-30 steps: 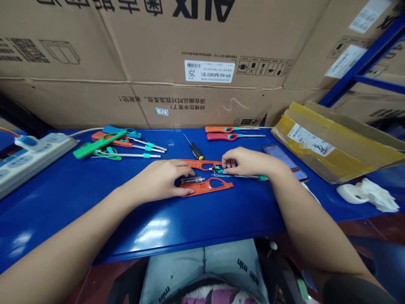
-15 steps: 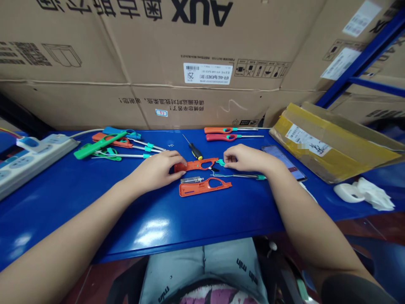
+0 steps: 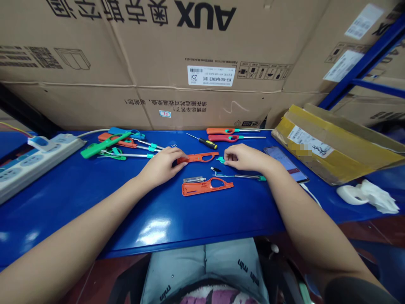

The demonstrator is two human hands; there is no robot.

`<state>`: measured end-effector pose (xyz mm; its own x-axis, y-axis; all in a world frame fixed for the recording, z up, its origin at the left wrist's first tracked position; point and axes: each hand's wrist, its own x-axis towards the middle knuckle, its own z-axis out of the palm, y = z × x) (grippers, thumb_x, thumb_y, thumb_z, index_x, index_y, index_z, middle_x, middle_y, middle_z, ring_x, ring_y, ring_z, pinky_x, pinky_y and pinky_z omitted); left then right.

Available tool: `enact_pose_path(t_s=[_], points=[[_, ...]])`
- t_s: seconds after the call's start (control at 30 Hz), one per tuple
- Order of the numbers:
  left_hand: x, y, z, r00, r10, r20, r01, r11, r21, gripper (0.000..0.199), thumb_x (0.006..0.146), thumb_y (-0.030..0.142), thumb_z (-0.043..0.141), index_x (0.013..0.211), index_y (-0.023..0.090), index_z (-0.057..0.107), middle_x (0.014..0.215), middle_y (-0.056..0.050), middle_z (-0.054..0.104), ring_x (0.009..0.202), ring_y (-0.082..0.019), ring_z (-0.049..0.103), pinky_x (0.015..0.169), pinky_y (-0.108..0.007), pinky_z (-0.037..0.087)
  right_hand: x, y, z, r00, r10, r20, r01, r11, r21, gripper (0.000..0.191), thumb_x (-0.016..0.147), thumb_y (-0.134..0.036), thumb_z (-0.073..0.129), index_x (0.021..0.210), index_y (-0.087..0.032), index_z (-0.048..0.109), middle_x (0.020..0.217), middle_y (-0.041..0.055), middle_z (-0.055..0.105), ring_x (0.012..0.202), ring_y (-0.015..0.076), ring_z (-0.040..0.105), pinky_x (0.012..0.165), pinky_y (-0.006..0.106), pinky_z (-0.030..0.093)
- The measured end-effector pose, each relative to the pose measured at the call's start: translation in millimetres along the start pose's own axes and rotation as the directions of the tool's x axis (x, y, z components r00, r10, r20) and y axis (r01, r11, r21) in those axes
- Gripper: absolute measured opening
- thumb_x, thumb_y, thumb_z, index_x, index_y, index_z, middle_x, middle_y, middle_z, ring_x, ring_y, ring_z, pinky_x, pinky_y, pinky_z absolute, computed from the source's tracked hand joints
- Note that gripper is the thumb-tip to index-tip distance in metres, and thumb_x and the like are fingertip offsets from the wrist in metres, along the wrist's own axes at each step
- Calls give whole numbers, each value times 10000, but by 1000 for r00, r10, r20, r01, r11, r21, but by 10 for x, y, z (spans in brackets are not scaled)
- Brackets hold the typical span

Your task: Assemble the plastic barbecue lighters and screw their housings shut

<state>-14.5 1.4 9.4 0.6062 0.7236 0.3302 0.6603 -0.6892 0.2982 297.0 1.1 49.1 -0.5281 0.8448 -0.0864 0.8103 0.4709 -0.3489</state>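
My left hand point(image 3: 166, 164) has its fingers closed on the left end of an orange lighter casing half point(image 3: 199, 158). In my right hand point(image 3: 238, 155), the curled fingers pinch a small green plastic piece point(image 3: 220, 160), apart from the casing's narrow end. Nearer me lies the other orange casing half point(image 3: 207, 186), inner side up, with a clear fuel tank point(image 3: 193, 180) along its upper edge. A small black igniter point(image 3: 216, 169) trails thin wires toward a metal lighter tube point(image 3: 248, 176) with a green end. Just beyond the casing is a black-and-yellow screwdriver point(image 3: 207, 143).
Several lighters, including a green one point(image 3: 104, 145), are piled at the left beside a power strip point(image 3: 41, 162). Two more lighters point(image 3: 223, 138) lie at the back. A phone point(image 3: 286, 162), an opened carton point(image 3: 313, 139) and white tissue point(image 3: 378, 196) are on the right.
My left hand has moved the orange casing half slightly away from me, off the igniter. The screwdriver has turned and shifted right. The green piece and casing are now apart.
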Motion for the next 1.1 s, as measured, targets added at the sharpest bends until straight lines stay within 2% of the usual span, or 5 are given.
enact_pose_path(t_s=[0.4,0.53,0.67,0.83,1.1], points=[[-17,131,-94,996,14,-85,-13,1000,18,310,954,418,589,1057,151,709,1127,-115,691,1063,-269,630,959,-421,493,-30,-44,-42,1000,-15,14,15,1000,10,83,885,-260,649,877,-178,647,812,33,680,672,144,560,599,258,369],[-43,324,-234,974,169,151,-165,986,-39,409,898,571,645,1081,211,709,1092,-69,691,1013,-248,642,913,-386,499,-39,-72,-52,995,-55,-77,51,997,-55,107,916,-276,616,935,-179,658,903,48,700,727,156,576,639,266,392],[-83,442,-243,935,173,309,-168,985,-44,507,834,586,711,1182,219,667,1165,-72,695,1053,-273,660,905,-376,516,-49,-142,-36,990,-31,-139,10,989,-148,113,924,-288,600,932,-193,660,956,56,720,821,192,617,686,290,414],[-94,423,-188,940,124,317,-94,990,-109,350,903,407,651,1193,211,648,1199,-71,690,1100,-258,663,935,-355,522,-41,-291,-40,986,44,-162,-76,978,-197,141,946,-281,558,994,-205,666,1085,71,733,971,233,663,770,319,453],[-91,402,-169,953,107,285,-84,992,-92,357,910,344,636,1249,230,637,1220,-73,677,1116,-264,652,938,-368,527,-49,-403,-74,976,217,33,-192,918,-347,271,956,-301,534,1178,-184,635,1232,142,657,1099,317,657,803,371,504]])
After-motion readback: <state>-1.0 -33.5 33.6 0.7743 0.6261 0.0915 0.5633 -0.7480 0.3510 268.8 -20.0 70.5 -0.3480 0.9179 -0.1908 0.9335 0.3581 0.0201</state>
